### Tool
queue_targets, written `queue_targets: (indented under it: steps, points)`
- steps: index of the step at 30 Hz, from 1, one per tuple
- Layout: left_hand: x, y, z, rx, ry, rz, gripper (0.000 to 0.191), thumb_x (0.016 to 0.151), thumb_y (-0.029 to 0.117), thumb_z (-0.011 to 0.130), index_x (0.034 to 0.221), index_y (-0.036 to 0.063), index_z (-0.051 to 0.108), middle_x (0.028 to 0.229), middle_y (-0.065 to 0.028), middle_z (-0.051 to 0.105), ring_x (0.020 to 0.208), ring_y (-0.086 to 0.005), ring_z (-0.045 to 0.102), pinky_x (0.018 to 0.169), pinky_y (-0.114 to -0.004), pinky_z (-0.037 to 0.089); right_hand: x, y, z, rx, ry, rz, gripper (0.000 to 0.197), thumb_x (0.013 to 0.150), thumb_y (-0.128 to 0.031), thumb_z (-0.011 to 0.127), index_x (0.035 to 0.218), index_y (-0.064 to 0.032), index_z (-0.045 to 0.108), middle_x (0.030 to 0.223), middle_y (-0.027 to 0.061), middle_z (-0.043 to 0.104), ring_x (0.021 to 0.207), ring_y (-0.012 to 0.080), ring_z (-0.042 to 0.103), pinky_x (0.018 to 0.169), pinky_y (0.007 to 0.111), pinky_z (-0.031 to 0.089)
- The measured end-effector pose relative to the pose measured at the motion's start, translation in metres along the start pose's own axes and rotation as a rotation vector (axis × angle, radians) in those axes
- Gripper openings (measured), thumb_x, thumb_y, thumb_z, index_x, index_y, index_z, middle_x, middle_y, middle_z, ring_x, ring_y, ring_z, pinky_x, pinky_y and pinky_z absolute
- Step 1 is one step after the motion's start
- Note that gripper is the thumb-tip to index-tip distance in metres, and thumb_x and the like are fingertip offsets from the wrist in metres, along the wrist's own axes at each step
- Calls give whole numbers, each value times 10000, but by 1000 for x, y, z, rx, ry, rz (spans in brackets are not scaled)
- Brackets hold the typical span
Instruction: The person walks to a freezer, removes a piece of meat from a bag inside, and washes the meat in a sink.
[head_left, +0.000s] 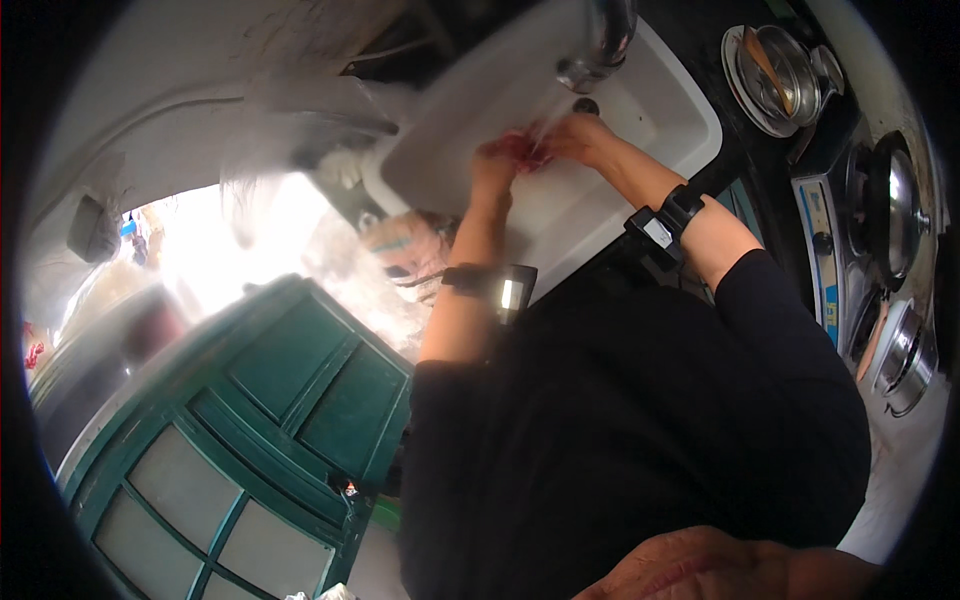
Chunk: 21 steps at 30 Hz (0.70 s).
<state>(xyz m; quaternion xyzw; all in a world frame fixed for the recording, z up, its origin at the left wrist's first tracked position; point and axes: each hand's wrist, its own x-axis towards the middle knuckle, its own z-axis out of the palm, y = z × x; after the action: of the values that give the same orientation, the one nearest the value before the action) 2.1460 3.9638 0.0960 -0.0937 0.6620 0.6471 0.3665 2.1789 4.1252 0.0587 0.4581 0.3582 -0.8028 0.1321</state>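
Note:
Both hands are inside a white rectangular sink (622, 195), under a stream of water (551, 112) from a metal faucet (589, 71). My left hand (493, 161) grips a small red item (527, 152) from the left. From the other side, my right hand (581, 139) closes on the same item. It looks wet, but blur and fingers hide its exact kind. The sink drain (586, 107) lies just beyond my right hand. Each forearm wears a black strap with a small device.
On the right are stacked plates and metal bowls (802, 75) with a wooden utensil, a gas stove (821, 247), a lidded pan (896, 210) and a metal pot (904, 360). A green paneled door (300, 360) stands at left. A stained cloth (412, 244) hangs near the sink's left corner.

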Motion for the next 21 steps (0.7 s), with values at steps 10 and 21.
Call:
queue_targets:
  steps: [10,21]
  points:
    - [12,-11,-15,-244,20,99,179,741,153,481,790,-1,558,872,-170,558,774,-312,526,661,-380,428,20,14,12,109,-25,-34,143,777,-86,379,675,-33,465,541,25,395,357,111,317,313,235,254]
    - [33,-11,7,-1188,-297,-190,258,826,181,346,889,-12,506,892,-185,522,839,-301,504,704,-395,409,-27,1,66,95,44,-47,195,809,-248,415,857,-70,478,728,113,479,565,239,457,449,409,375]
